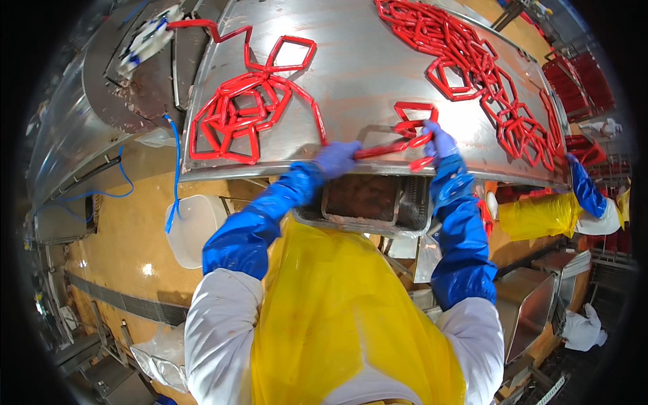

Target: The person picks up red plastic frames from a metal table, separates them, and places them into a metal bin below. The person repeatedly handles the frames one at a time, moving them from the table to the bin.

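Observation:
Red linked sausage strands lie on a stainless steel table (pixel 349 91). My left hand (pixel 338 158), in a purple glove and blue sleeve, is closed on a sausage strand (pixel 382 150) near the table's front edge. That strand runs on leftward to a tangled coil of links (pixel 238 116), and from there up to a machine (pixel 149 40) at the upper left. My right hand (pixel 439 140), also purple-gloved and slightly blurred, holds folded links (pixel 417 107) of the strand. Its fingers are partly hidden by the links and motion blur.
A large heap of linked sausages (pixel 455 45) spreads along the table's right side. Below the front edge sits a tray with dark red contents (pixel 362 197). A white tub (pixel 195 230) stands lower left. A co-worker in a yellow apron (pixel 539 215) is at the right. A blue hose (pixel 176 167) hangs at left.

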A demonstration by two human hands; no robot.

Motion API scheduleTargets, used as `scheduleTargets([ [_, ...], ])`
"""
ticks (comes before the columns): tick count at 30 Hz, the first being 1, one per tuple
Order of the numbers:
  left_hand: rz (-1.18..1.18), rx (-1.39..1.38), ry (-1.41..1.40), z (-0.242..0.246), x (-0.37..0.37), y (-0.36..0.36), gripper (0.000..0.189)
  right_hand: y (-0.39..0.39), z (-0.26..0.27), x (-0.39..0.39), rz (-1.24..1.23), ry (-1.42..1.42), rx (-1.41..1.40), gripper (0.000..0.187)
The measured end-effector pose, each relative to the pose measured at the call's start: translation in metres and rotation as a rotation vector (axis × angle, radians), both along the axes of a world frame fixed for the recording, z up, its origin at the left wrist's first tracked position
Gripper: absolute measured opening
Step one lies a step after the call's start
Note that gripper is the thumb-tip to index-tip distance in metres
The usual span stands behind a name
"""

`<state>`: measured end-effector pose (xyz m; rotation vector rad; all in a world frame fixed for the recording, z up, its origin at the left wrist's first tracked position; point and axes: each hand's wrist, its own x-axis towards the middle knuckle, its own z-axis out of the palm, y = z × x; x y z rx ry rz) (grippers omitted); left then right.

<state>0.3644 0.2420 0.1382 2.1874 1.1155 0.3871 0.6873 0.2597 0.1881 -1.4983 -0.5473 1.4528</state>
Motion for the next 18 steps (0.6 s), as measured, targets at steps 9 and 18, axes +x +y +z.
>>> scheduleTargets([
  [9, 0.195, 0.166, 0.293, -0.005, -0.083, 0.069, 0.034, 0.128, 0.086, 0.023, 0.258, -1.187, 0.361, 0.07],
  [18, -0.183, 0.087, 0.469, -0.048, 0.016, 0.025, 0.029, -0.044, -0.046, -0.098, 0.201, 0.15, 0.055, 0.042],
])
